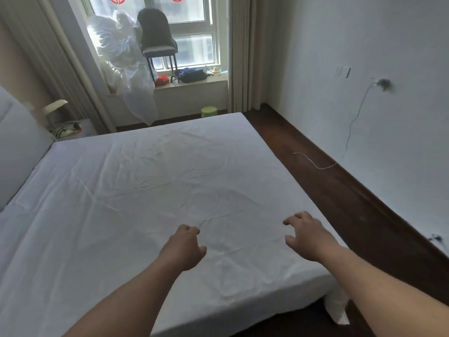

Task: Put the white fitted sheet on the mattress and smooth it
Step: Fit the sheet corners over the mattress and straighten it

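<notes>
The white fitted sheet [150,181] covers the whole top of the mattress [243,310], with soft creases across its middle and near corner. My left hand [184,246] hovers over the near part of the sheet with fingers loosely curled, holding nothing. My right hand [308,235] is to its right near the bed's right edge, fingers spread and bent downward toward the sheet, gripping nothing. A loose bit of white fabric [336,307] hangs at the near right corner.
A padded headboard [17,147] stands at the left. Dark wood floor [328,181] runs along the right side with a white cable [315,164]. A chair [158,42] and plastic bag [121,62] sit at the window; a green stool [209,111] stands beyond the bed.
</notes>
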